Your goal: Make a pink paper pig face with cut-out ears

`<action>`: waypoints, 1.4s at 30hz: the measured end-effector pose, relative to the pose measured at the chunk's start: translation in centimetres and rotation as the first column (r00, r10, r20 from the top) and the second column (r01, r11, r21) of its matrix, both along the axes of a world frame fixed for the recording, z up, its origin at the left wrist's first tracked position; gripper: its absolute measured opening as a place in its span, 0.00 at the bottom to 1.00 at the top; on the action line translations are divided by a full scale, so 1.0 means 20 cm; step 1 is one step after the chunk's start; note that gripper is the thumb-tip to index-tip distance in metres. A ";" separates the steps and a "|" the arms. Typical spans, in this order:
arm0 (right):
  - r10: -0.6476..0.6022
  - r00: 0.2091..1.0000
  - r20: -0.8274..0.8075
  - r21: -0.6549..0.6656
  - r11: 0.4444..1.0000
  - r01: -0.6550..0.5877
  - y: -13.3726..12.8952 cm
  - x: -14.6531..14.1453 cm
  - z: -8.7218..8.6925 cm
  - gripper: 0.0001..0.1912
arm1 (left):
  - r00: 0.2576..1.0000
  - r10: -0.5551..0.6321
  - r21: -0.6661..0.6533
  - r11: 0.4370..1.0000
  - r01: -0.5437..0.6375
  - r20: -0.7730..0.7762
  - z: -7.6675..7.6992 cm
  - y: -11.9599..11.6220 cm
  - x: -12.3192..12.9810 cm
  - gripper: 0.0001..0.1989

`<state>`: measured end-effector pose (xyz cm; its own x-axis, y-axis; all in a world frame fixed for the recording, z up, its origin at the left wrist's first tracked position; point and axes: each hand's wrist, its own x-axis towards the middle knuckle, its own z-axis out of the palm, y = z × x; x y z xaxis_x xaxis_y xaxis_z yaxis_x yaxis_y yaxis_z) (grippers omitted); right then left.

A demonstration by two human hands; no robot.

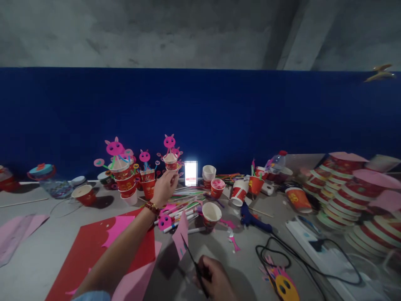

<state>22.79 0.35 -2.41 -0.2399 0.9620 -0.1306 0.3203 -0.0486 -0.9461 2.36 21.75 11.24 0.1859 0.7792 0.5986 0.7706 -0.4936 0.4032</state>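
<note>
My left hand (166, 186) is stretched forward with its fingers curled, right at a red-and-white paper cup (171, 162) topped by a pink eared face (169, 142). Whatever those fingers grip is hidden behind them. Low in the middle, my right hand (213, 276) holds dark-handled scissors (199, 274). A piece of pink paper (181, 236) stands at the scissor blades, upright and creased. Beyond it lie several white markers (175, 223) and a loose pink face cutout (164, 222). An open paper cup (211, 214) stands to their right.
Red paper (78, 255) lies under my left forearm. More cup figures (115, 148) stand at left. A blue glue gun (255, 220) trails a black cord towards a white power strip (322, 246). Stacked paper cups (341, 196) fill the right side. A lit screen (191, 173) stands at the back.
</note>
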 end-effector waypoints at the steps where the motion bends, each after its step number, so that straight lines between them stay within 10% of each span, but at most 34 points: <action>1: 0.002 1.000 0.014 0.002 1.000 -0.002 0.00 0.00 0.01 0.13 | 0.999 -0.031 0.009 0.999 0.031 0.028 -0.01 -0.01 -0.02 0.11; 12: -0.041 0.912 0.409 0.098 0.995 0.000 -0.02 0.04 0.17 0.13 | 0.900 -0.147 -0.201 0.948 0.247 0.411 -0.28 -0.48 -0.11 0.23; 15: -0.040 0.883 0.468 0.103 0.995 -0.010 -0.02 0.04 0.16 0.08 | 0.674 -0.044 -0.377 0.801 0.465 0.737 -0.38 -0.68 -0.13 0.27; 18: -0.017 0.854 0.520 0.142 0.988 -0.067 -0.03 0.02 0.15 0.08 | 0.622 0.081 -0.447 0.768 0.460 0.779 -0.40 -0.80 -0.14 0.27; 23: 0.033 0.788 0.614 0.137 0.980 -0.148 -0.04 -0.01 0.17 0.14 | 0.626 0.150 -0.491 0.765 0.418 0.766 -0.41 -0.83 -0.13 0.27; 33: -0.006 0.661 0.751 0.065 0.996 -0.065 -0.07 0.07 0.17 0.28 | 0.748 0.078 -0.330 0.924 0.195 0.659 -0.69 -0.73 -0.16 0.26; 38: 0.022 0.604 0.796 0.104 0.979 -0.173 -0.07 0.17 0.20 0.36 | 0.945 0.027 -0.332 0.939 0.088 0.326 -0.73 -0.72 -0.22 0.18; 42: 0.181 0.711 0.679 0.164 0.907 -0.388 0.04 0.38 0.38 0.32 | 0.999 -0.008 -0.209 0.978 0.018 0.052 -0.76 -0.71 -0.21 0.16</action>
